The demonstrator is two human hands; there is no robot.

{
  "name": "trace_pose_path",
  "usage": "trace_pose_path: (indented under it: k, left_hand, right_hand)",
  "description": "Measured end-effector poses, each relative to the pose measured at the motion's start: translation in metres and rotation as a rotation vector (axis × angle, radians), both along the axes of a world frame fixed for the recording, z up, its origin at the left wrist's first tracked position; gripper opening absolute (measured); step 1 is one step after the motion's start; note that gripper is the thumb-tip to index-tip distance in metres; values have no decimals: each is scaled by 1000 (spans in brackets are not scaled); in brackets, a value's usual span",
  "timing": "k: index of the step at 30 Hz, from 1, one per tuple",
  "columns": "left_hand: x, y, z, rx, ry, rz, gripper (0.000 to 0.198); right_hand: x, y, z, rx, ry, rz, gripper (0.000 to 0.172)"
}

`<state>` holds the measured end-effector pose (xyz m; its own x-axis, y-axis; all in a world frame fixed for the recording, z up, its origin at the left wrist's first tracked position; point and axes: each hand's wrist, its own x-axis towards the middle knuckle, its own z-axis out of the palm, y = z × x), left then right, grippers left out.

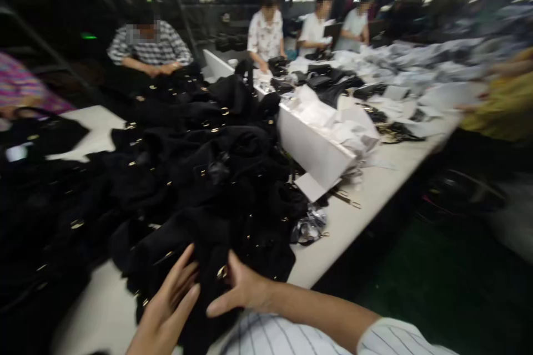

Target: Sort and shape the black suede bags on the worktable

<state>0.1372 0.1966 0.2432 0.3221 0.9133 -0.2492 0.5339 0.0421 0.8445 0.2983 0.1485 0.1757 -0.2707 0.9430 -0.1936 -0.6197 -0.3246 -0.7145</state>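
A big heap of black garments [200, 177] with small gold buttons covers the white table [366, 199]. My left hand [169, 305] lies at the near edge of the heap, fingers stretched out flat on the black cloth. My right hand [241, 288] is just beside it. Its thumb and one finger curve around a fold of the nearest black garment [250, 244], next to a gold button [222, 272]. The other fingers are hidden in the cloth. My striped sleeve [395, 338] shows at the bottom.
A long white box [312, 150] stuffed with white paper lies right of the heap, with crumpled clear wrappers [310, 227] near the table edge. Several people sit working along the far side and end. Light-coloured garments [416, 61] are piled at the back right. Dark floor lies to the right.
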Motion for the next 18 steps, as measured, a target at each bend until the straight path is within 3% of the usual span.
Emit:
trace_pose_path:
  k: [2, 4, 6, 9, 12, 15, 18]
  left_hand:
    - [9, 3, 2, -115, -111, -98, 53]
    - [15, 8, 2, -89, -124, -172, 43]
    - [18, 10, -3, -10, -76, -162, 36]
    - [19, 5, -13, 173, 50, 18, 23]
    - [14, 2, -25, 480, 331, 201, 10]
    - [3, 10, -34, 707, 592, 305, 28]
    - [-10, 29, -38, 747, 644, 414, 51]
  right_hand:
    - [5, 1, 0, -102, 124, -46, 97]
    - [4, 6, -3, -186, 140, -106, 79]
    - [0, 11, -7, -266, 100, -133, 57]
    - [-5, 20, -13, -316, -5, -160, 40]
    - [-9, 28, -18, -276, -114, -196, 32]
    - [-10, 36, -22, -253, -165, -192, 27]
    - [-8, 42, -22, -257, -164, -194, 27]
